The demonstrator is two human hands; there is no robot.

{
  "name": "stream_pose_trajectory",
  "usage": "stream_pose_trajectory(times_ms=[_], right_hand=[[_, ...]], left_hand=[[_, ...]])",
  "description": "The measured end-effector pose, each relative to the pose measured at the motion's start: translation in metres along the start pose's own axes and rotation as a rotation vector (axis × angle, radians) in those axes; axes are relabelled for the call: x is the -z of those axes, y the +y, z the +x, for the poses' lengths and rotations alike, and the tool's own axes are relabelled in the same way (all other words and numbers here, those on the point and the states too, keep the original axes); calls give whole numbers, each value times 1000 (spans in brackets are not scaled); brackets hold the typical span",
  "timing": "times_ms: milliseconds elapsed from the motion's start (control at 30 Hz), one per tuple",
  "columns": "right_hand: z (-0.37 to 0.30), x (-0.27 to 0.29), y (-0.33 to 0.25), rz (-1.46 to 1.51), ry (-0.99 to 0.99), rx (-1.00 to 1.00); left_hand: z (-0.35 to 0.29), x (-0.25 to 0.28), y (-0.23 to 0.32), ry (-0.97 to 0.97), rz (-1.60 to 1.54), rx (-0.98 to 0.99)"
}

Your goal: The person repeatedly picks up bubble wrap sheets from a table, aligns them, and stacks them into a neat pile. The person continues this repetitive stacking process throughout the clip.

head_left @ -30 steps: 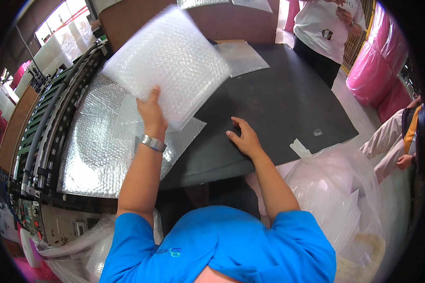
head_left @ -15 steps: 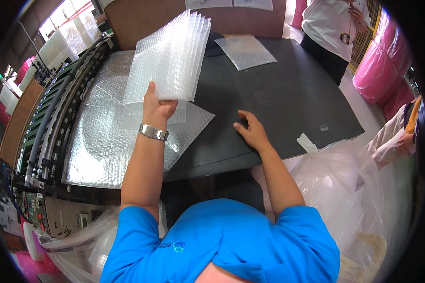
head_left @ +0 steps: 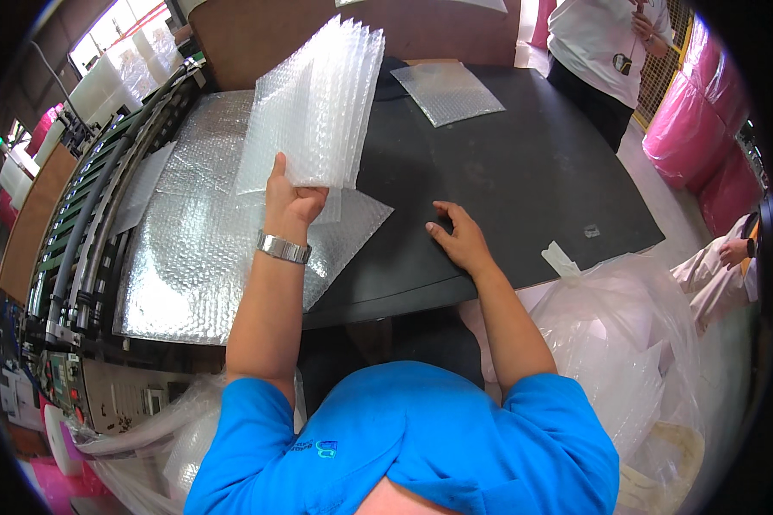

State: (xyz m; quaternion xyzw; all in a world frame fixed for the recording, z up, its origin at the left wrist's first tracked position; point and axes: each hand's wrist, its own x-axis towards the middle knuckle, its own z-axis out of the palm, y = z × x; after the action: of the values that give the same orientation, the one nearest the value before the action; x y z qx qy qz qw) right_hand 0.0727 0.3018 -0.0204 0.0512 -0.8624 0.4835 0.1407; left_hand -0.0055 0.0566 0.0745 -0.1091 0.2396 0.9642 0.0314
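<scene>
My left hand, with a metal watch at its wrist, is closed round the lower edge of a stack of clear bubble wrap bags. The stack stands raised and fanned above the table, thumb on its near face. Under it, a large bubble wrap sheet covers the left part of the black table. My right hand is empty, fingers apart, low over the table's front part. One bubble wrap bag lies flat by itself toward the back.
Along the left runs a machine with rollers and green slats; a clear bag lies at its edge. Large clear plastic sacks stand at front right. A person in white stands at the back right, near pink wrapped rolls.
A clear bag has appeared at the machine's edge on the left. My left hand and the stack have shifted slightly right. My right hand has stayed nearly still.
</scene>
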Motion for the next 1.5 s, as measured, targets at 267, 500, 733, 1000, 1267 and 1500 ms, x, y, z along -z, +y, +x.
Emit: stream_pose_trajectory(times_ms=[267,500,733,1000,1267,1500], right_hand=[[2,-2,6,-22,-2,10],[1,-4,4,0,30,57],[2,-4,7,-30,27,74],[8,6,-5,389,47,-22],[46,79,-118,236,105,259],[80,87,-87,-8,-147,160]], left_hand=[[-5,4,0,-41,-55,75],[-5,15,-6,-188,-204,135],[-17,8,-14,-185,-193,158],[-21,3,-20,-267,-141,196],[-53,5,-35,-307,-6,298],[-44,21,-31,-335,69,221]])
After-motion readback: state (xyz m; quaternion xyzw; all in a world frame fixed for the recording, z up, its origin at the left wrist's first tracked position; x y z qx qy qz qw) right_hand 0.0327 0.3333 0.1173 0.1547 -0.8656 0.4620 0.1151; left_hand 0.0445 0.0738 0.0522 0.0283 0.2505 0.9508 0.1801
